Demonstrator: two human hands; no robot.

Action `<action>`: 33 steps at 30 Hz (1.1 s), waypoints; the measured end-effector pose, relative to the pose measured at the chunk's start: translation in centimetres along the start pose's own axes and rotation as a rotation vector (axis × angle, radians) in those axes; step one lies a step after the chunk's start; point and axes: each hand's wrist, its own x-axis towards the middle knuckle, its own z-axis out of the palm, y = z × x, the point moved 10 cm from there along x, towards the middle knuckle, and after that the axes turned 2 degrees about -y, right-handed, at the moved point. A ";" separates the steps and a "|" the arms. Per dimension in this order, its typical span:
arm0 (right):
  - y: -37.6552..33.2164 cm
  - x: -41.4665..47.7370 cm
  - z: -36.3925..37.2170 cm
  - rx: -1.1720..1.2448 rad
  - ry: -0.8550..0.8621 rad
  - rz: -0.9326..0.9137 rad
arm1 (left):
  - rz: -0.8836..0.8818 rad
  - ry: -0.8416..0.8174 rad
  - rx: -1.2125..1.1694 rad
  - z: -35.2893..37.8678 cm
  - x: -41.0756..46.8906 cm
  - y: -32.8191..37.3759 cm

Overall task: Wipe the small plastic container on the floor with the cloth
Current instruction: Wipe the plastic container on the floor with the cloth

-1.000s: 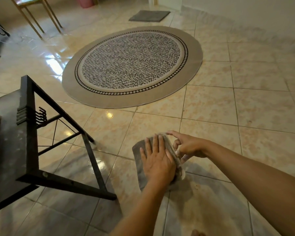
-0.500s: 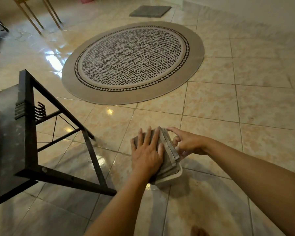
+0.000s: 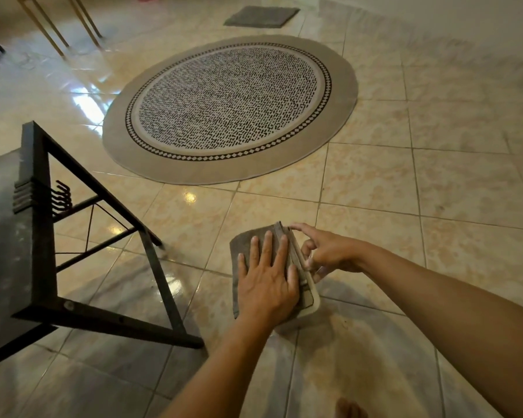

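Observation:
A small whitish plastic container (image 3: 313, 300) stands on the tiled floor, mostly covered by a folded grey cloth (image 3: 242, 245); only its near right corner and rim show. My left hand (image 3: 267, 282) lies flat on the cloth, fingers spread, pressing it onto the container's top. My right hand (image 3: 329, 251) holds the container's right side, thumb and fingers curled against its edge, index finger stretched to the far corner.
A black metal table (image 3: 34, 236) with slanted legs stands close on the left. A round patterned rug (image 3: 230, 107) lies beyond on the floor, a grey mat (image 3: 261, 16) farther back. Chair legs (image 3: 58, 25) show at top left. A bare toe (image 3: 347, 408) shows at the bottom.
My left hand slid the cloth across the container's top, first toward the left and far side, then back a little. My right hand kept its hold on the container's side.

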 end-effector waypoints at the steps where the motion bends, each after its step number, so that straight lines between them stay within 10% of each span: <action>1: 0.0 0.1 0.0 0.008 -0.006 0.003 | 0.013 -0.005 0.002 0.1 -0.4 0.0; 33: -0.6 0.6 0.4 0.001 -0.006 -0.015 | -0.029 -0.014 0.014 1.0 -2.2 -0.6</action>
